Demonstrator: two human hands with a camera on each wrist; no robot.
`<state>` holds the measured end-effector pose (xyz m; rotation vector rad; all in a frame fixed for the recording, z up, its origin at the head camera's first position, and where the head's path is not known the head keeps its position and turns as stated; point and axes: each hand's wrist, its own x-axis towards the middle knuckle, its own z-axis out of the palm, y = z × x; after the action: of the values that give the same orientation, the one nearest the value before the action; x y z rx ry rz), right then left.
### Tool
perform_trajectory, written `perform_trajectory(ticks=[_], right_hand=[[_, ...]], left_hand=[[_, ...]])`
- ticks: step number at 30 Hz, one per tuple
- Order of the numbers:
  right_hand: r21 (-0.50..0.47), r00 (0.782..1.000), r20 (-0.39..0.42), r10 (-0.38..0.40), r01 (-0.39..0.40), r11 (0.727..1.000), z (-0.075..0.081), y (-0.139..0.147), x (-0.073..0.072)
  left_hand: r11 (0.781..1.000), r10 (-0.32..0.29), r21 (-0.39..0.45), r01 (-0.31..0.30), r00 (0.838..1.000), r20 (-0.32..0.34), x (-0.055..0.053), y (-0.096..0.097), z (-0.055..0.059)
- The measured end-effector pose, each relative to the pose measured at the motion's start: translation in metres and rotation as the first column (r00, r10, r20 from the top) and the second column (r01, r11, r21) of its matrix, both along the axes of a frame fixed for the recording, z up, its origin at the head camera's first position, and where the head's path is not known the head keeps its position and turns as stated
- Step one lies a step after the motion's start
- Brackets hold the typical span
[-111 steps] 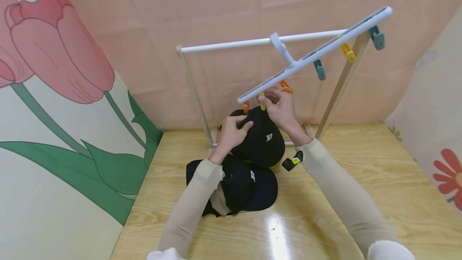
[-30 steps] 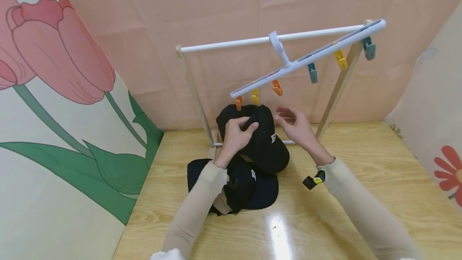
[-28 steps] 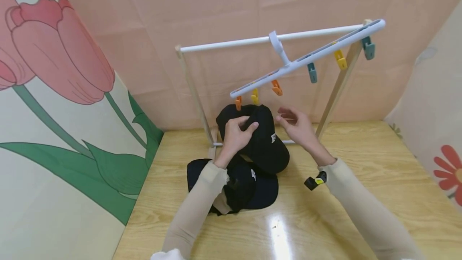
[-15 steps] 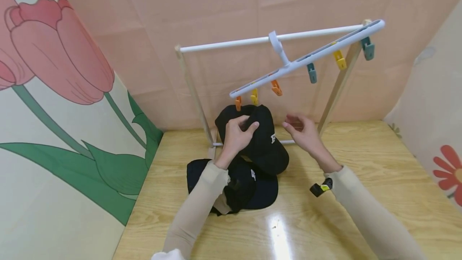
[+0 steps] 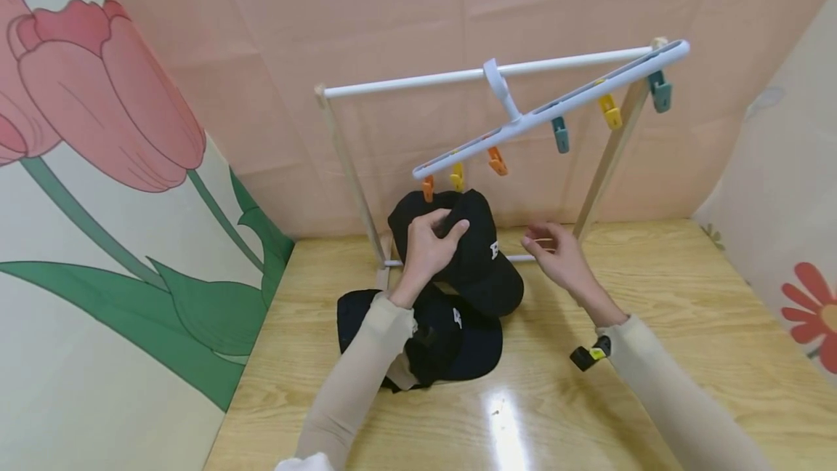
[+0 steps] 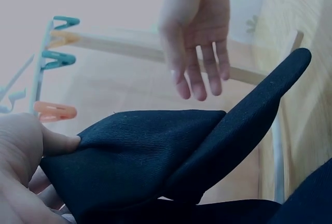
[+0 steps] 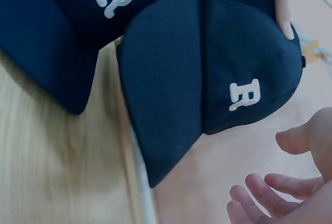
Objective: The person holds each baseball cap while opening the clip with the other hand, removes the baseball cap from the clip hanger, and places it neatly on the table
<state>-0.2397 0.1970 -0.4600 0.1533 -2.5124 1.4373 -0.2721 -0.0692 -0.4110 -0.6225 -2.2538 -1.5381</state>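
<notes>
In the head view my left hand (image 5: 428,242) pinches a dark baseball cap (image 5: 480,256) between thumb and fingers. A white R (image 7: 244,95) marks its front in the right wrist view. Dark cloth (image 5: 405,213) shows behind that hand, below an orange clip (image 5: 428,188); whether it belongs to the same cap, I cannot tell. Beside the yellow clip (image 5: 457,177), the cap's upper edge comes close to the hanger (image 5: 549,111). My right hand (image 5: 561,256) hovers to the right of the cap, fingers loosely bent, touching nothing.
Another dark cap (image 5: 480,347) lies on the wooden table (image 5: 621,398), partly under my left forearm. The hanger hooks on a white rod (image 5: 418,80) of a wooden-legged stand (image 5: 615,158). More clips hang to the right, among them a teal clip (image 5: 561,135).
My right hand has let go of the yellow clip and drawn away down and to the right. The hanger's right end sits lower. My left hand keeps its pinch on the cap.
</notes>
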Motion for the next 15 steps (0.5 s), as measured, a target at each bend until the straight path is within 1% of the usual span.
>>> perform_trajectory(ticks=[3, 11, 15], right_hand=[[0.011, 1.0, 0.023, -0.006, 0.006, 1.0, -0.005, 0.003, 0.002], [0.007, 0.988, 0.151, -0.011, 0.01, 1.0, -0.021, 0.005, 0.009], [-0.007, 0.984, 0.178, -0.014, 0.015, 1.0, -0.03, 0.006, 0.013]], left_hand=[[1.0, -0.009, 0.018, 0.009, 1.0, 0.001, 0.0, 0.001, 0.0], [0.998, -0.021, 0.055, 0.021, 1.0, 0.001, 0.001, 0.002, 0.0], [0.998, -0.03, 0.06, 0.03, 1.0, 0.002, 0.001, 0.003, 0.0]])
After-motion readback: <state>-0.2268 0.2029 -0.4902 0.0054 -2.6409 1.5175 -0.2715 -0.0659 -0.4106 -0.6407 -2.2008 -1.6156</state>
